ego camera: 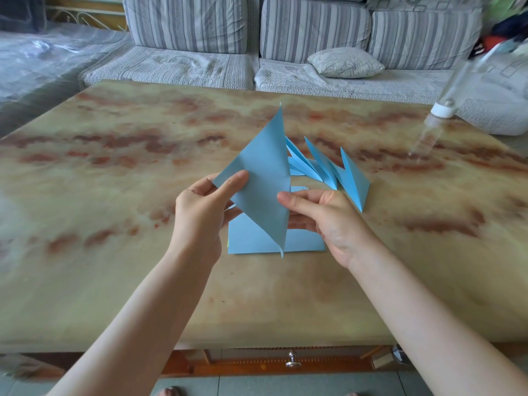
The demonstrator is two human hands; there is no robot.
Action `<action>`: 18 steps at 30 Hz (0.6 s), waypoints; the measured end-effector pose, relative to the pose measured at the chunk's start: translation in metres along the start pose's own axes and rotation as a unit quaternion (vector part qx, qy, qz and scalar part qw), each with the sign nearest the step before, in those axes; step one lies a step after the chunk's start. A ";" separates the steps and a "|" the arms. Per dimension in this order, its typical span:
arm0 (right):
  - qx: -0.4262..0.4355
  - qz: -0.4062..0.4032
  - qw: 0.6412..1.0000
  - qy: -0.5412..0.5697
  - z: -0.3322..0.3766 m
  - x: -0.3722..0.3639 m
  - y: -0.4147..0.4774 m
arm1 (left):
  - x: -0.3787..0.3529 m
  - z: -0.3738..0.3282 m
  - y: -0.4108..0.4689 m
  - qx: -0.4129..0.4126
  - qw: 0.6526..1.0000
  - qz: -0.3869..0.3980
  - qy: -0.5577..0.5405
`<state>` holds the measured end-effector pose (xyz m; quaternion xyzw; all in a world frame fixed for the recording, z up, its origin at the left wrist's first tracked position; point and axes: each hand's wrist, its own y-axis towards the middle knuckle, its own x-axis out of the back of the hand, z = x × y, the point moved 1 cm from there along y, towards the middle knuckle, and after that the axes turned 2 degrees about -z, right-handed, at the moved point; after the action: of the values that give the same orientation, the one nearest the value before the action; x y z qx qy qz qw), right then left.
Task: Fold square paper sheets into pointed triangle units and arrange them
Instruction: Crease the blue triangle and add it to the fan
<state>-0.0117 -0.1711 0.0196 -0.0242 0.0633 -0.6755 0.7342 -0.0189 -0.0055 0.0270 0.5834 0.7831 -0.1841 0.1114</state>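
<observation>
Paper sheet [263,178], light blue, sits at the centre of the frame, held up above the surface [114,167] on its point: one corner aims toward the top of the frame and the opposite corner hangs down. From my remote seat I see the left hand [200,207] pinching the sheet's left corner, thumb on the near face and fingers behind. The right hand [328,218] pinches the right edge in the same manner, thumb in front and the other fingers tucked behind the paper. That right edge curves away from the camera, so I cannot tell how far the sheet is folded along its diagonal. Directly below the hands, a stack of flat blue sheets [251,238] lies on the marbled surface. Just right of and above centre, several folded pointed units [328,167] lie overlapping side by side, tips aimed toward the top of the frame. A clear bottle with a white cap [441,110] stands at the upper right edge of the surface. Across the top of the frame runs a striped sofa [185,24] with a small pillow [345,62] on its seat.
</observation>
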 end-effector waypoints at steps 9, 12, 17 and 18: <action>-0.008 0.020 1.000 -0.021 -0.002 0.000 -0.001 | 0.002 -0.001 0.002 -0.009 1.000 -0.018 0.002; -0.010 0.015 1.000 -0.024 -0.003 0.000 0.000 | 0.001 0.001 0.001 -0.009 1.000 -0.023 0.003; -0.025 0.046 0.998 -0.032 -0.005 -0.001 -0.001 | 0.002 -0.003 0.002 -0.017 0.999 -0.040 -0.013; -0.024 0.046 0.998 -0.034 -0.004 -0.001 -0.001 | 0.002 -0.003 0.002 -0.017 0.999 -0.038 -0.014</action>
<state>-0.0130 -0.1701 0.0153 -0.0623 0.0557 -0.6382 0.7653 -0.0175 -0.0016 0.0286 0.5482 0.8064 -0.1829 0.1253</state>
